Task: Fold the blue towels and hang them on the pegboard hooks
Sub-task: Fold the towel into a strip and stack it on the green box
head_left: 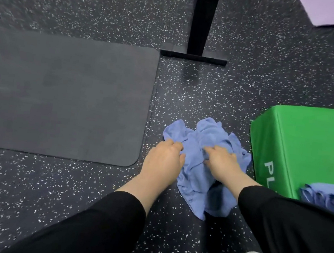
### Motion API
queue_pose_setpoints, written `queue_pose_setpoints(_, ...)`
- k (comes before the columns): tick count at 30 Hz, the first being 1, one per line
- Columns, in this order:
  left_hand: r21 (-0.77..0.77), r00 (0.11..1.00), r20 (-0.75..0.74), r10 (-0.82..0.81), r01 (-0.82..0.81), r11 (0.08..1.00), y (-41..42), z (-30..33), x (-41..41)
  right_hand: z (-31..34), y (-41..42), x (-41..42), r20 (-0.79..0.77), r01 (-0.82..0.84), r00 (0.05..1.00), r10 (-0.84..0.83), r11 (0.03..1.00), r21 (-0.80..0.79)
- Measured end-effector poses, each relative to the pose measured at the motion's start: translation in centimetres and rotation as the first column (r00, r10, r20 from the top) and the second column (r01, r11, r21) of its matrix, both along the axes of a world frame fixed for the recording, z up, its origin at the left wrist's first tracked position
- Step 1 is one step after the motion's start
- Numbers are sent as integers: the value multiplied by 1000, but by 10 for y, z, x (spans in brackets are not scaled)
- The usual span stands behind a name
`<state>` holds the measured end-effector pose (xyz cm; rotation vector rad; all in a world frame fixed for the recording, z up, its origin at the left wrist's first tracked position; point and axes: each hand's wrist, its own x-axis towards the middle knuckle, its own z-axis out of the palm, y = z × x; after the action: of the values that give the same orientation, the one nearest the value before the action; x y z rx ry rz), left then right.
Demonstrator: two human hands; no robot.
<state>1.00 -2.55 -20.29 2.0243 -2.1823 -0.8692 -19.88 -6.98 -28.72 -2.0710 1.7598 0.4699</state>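
Lay on the floor [74, 188]: mat [63, 96] left, towel [203, 166] between mat and box [307, 144], post [202, 21] behind, stack [326, 198] on box.

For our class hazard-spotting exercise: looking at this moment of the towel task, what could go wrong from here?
1. Both the left hand and right hand grip a crumpled blue towel lying on the speckled floor; it may pick up dirt.
2. Bunched like this, its corners are hidden, so the fold could come out uneven.

Soft crumpled terry-like cloth towel [204, 148], speckled rubbery floor [268, 79], matt dark mat [63, 96], glossy green box [307, 144]
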Motion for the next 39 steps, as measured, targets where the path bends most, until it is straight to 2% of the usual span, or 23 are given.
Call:
queue_pose_setpoints(4, -1, 1000, -24, -11, 11, 1000, -2, 2, -2, 1, -1, 1, -13, 16, 1000, -18, 985, -170)
queue_pose_setpoints(7, 4, 999, -42, 21, -21, 1000, -3, 13, -3, 35, -10, 3, 192, 110, 979, -62, 963, -247)
queue_pose_setpoints(10, -22, 993, -106, 60, -63, 998, -3, 40, -10, 91, -18, 2, 392, 198, 912, -124, 968, -154)
queue_pose_setpoints(14, -93, 951, -282, 128, -160, 983, 2, 102, -13, 186, -16, 4, 619, 296, 774, -135, 941, -165)
queue_pose_setpoints(20, -219, 903, -415, 111, -218, 951, 12, 208, 4, 328, 26, 23, 761, 276, 649, 12, 928, -249)
queue_pose_setpoints(22, -274, 915, -399, 56, -177, 945, 20, 239, 10, 367, 48, 27, 804, 296, 593, 44, 917, -268)
queue_pose_setpoints(24, -326, 930, -367, 18, -147, 934, 35, 266, 17, 395, 70, 30, 834, 342, 548, 61, 894, -290)
queue_pose_setpoints(26, -331, 900, -434, 40, -201, 922, 54, 289, 22, 410, 89, 32, 853, 394, 519, 51, 871, -292)
queue_pose_setpoints(30, -290, 811, -582, 60, -276, 916, 85, 321, 39, 417, 113, 35, 836, 436, 549, 0, 853, -286)
queue_pose_setpoints(33, -273, 809, -585, 66, -272, 923, 96, 333, 52, 411, 122, 34, 844, 474, 536, -29, 837, -272)
queue_pose_setpoints(36, -288, 785, -608, 118, -357, 889, 96, 340, 64, 408, 125, 30, 837, 487, 543, -68, 838, -248)
queue_pose_setpoints(39, -217, 677, -719, 154, -429, 877, 89, 341, 68, 408, 122, 29, 808, 450, 586, -65, 855, -258)
